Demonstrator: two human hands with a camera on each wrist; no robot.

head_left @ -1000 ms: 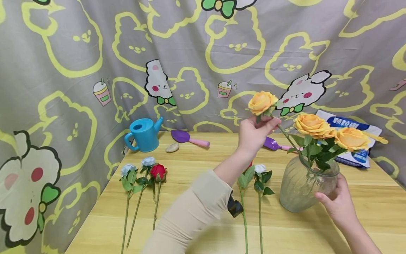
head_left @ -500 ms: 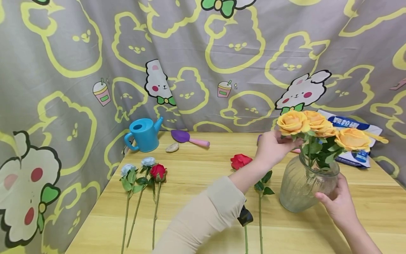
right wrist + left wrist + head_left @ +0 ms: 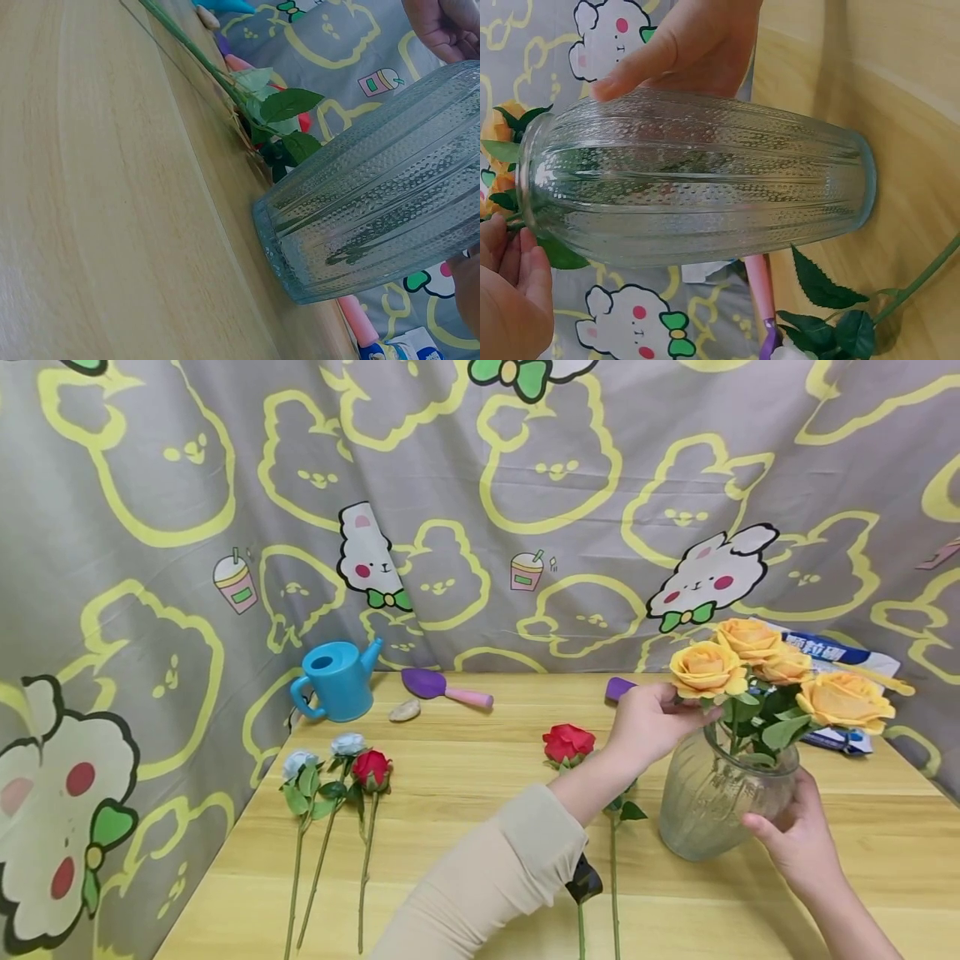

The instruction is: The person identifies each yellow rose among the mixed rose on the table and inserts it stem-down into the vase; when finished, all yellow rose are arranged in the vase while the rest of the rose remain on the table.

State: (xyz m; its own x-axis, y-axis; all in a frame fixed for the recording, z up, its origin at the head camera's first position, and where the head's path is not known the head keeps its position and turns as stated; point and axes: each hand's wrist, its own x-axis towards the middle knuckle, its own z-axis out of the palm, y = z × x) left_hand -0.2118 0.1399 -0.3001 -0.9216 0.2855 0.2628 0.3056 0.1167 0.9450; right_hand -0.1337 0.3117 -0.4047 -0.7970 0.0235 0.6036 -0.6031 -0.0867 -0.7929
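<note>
In the head view, a ribbed clear glass vase (image 3: 723, 797) stands tilted slightly at the right of the table, with several yellow roses (image 3: 843, 700) in it. My right hand (image 3: 798, 839) grips its side, thumb on the near face and fingers wrapped behind. At the mouth, my left hand (image 3: 656, 722) pinches the leftmost yellow rose (image 3: 707, 670) just below its bloom. The left wrist view has the left hand's fingertips (image 3: 532, 259) on the green stem right at the vase rim. Through the glass, the stems show only as dark blurs.
Two pale blue roses (image 3: 347, 744) and a red rose (image 3: 371, 770) lie at left. Another red rose (image 3: 568, 743) and a white rose (image 3: 789, 352) lie beside the vase. Behind are a blue watering can (image 3: 337, 681), a stone (image 3: 405, 710), a purple trowel (image 3: 423, 682) and a bag (image 3: 840, 652).
My left hand has carried the yellow rose right and down, so its stem is in the vase and its bloom sits among the others. My right hand keeps its hold on the vase.
</note>
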